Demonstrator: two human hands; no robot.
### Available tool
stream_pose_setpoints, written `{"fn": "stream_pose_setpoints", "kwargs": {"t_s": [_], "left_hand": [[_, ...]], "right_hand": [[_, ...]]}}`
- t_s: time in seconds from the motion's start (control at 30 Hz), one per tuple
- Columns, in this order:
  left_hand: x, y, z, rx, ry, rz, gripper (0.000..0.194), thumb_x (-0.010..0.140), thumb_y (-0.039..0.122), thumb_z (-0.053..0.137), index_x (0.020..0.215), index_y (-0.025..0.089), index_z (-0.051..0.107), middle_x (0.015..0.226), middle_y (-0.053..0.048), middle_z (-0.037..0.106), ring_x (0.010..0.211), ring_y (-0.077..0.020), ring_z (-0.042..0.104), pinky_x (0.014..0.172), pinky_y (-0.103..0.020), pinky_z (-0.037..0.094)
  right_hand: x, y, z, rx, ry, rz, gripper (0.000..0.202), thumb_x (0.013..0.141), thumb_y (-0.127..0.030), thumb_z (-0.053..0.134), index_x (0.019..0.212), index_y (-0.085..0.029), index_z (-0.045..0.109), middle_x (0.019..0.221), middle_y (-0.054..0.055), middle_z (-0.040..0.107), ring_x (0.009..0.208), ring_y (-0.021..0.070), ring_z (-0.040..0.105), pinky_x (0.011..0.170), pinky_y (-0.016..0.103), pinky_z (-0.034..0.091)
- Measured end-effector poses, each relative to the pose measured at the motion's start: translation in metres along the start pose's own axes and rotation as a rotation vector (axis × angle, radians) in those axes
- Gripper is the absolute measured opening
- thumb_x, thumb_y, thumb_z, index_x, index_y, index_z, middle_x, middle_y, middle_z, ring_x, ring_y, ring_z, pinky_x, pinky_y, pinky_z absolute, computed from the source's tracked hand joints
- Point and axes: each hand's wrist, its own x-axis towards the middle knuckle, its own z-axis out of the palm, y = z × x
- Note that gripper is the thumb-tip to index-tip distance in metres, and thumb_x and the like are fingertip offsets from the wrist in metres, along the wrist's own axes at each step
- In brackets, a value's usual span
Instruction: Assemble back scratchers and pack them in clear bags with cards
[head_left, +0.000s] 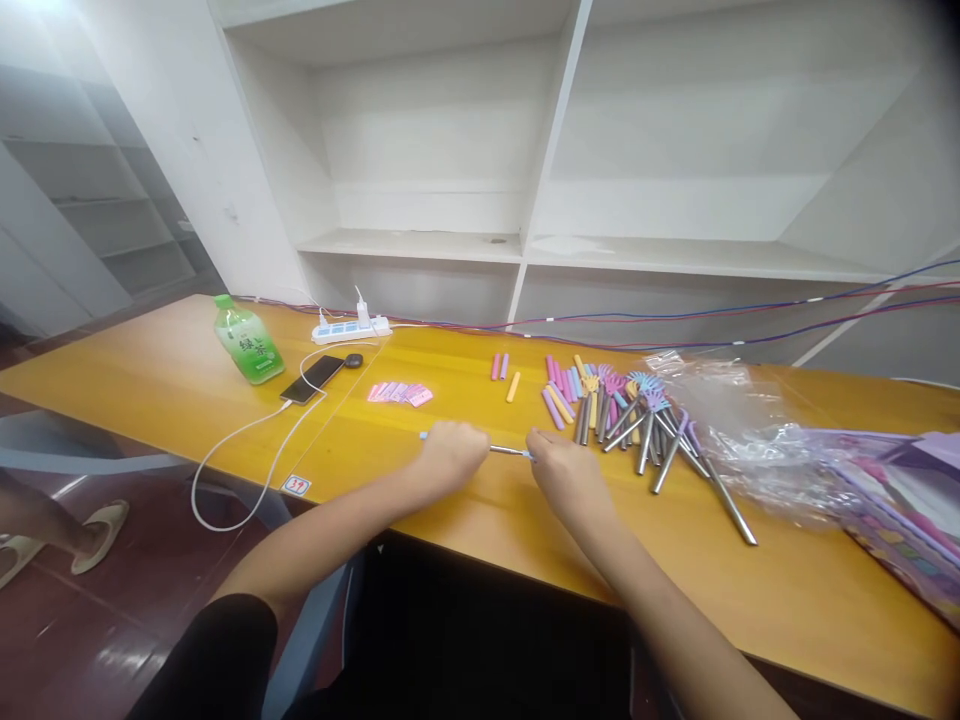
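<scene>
My left hand (454, 452) is closed around one end of a thin metal rod (508, 450), with a light-blue tip sticking out on its left. My right hand (562, 470) grips the other end, where a bit of light blue shows. It looks like a telescopic back scratcher, held level just over the table; most of it is hidden in my fists. Beyond my right hand lies a pile of back scratchers (646, 425) with metal rods and coloured claw heads. Pink, purple and yellow handle sleeves (556, 395) lie beside them, and a yellow sleeve (513, 387) lies apart.
Pink cards (400, 392) lie left of centre. Farther left are a phone (313, 380) on a white cable, a green bottle (249, 340) and a power strip (351, 331). Clear plastic bags (757, 440) and a purple bag (892, 500) occupy the right. White shelves (420, 245) rise behind.
</scene>
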Motion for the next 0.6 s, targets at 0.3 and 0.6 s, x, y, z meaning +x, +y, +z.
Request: {"fn": "stream_pose_setpoints", "kwargs": {"t_s": [0.3, 0.6], "left_hand": [[-0.005, -0.007, -0.012, -0.009, 0.009, 0.003, 0.018, 0.092, 0.01, 0.058, 0.094, 0.012, 0.076, 0.081, -0.017, 0.074, 0.085, -0.0274, 0.075, 0.076, -0.034, 0.055], [-0.004, -0.007, -0.01, -0.026, 0.019, 0.033, 0.019, 0.092, 0.009, 0.057, 0.095, 0.013, 0.075, 0.082, -0.017, 0.074, 0.086, -0.0275, 0.075, 0.077, -0.035, 0.055]], "right_hand": [[-0.005, 0.016, 0.004, -0.021, -0.076, 0.036, 0.024, 0.097, -0.011, 0.044, 0.091, -0.018, 0.067, 0.08, 0.006, 0.064, 0.063, 0.0144, 0.048, 0.057, 0.033, 0.012], [-0.005, 0.017, -0.004, -0.026, -0.09, 0.053, 0.021, 0.093, -0.01, 0.048, 0.09, -0.018, 0.067, 0.08, 0.005, 0.063, 0.063, 0.0138, 0.046, 0.057, 0.032, 0.011]]}}
